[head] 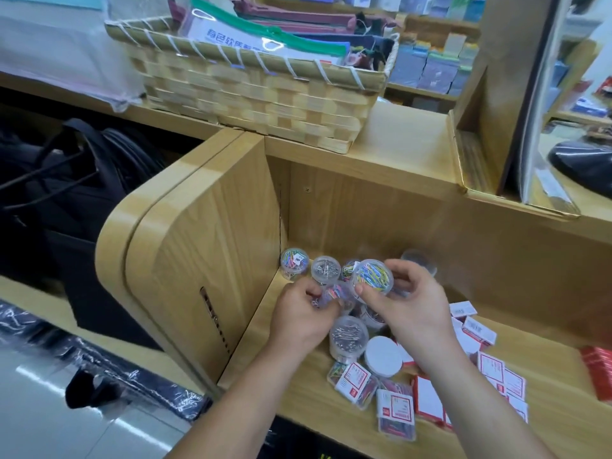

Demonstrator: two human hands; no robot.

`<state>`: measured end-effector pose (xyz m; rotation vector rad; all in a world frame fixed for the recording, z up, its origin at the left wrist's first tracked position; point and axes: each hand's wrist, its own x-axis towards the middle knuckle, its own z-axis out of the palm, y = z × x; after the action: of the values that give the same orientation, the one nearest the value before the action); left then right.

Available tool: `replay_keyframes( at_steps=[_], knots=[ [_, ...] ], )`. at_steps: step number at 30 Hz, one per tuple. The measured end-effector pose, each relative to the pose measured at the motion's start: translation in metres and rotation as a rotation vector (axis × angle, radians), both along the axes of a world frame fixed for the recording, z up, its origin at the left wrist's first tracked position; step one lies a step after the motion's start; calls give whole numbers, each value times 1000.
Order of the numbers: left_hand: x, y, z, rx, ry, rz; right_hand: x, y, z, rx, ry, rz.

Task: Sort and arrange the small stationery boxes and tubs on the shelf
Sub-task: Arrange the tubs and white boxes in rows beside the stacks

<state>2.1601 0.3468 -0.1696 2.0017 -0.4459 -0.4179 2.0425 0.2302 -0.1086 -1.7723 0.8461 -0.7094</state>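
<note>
Tub of coloured paper clips (372, 276) being held over back left part of shelf (298, 389). Right hand (414, 308) pinching it, grip curling round rim. Left hand (299, 314) just beside, grip clenching on smaller clip tub (332, 293). Corner tubs (294, 260) standing at back left. Pin tub (348, 334) and white-lidded tub (384, 356) sitting below hands. Red-and-white boxes (356, 380) lying scattered rightward. Woven basket (258, 91) resting on ledge above.

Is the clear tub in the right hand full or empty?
Not empty: coloured paper clips crowd the clear face of the tub, held by the right hand. How deep they go, cannot tell.
</note>
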Motion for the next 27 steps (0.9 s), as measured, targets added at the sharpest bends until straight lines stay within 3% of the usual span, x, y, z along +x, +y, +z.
replay_keyframes(
  at_steps=[7, 10, 15, 20, 25, 27],
  knots=[
    [0, 13, -2, -183, 110, 111, 24, 3, -11, -24, 25, 53],
    [0, 29, -13, -237, 18, 197, 29, 6, -14, -83, 43, 78],
    [-4, 70, -31, -168, -129, 268, 51, 12, -14, -248, 122, 146],
    [-19, 92, -29, 64, -406, 136, 93, 15, -20, -342, 230, 254],
    [-31, 105, -31, 148, -724, -204, 124, 8, -30, -386, 322, 269],
    [-35, 106, -35, 213, -747, -255, 131, 8, -35, -373, 307, 264]
  ],
)
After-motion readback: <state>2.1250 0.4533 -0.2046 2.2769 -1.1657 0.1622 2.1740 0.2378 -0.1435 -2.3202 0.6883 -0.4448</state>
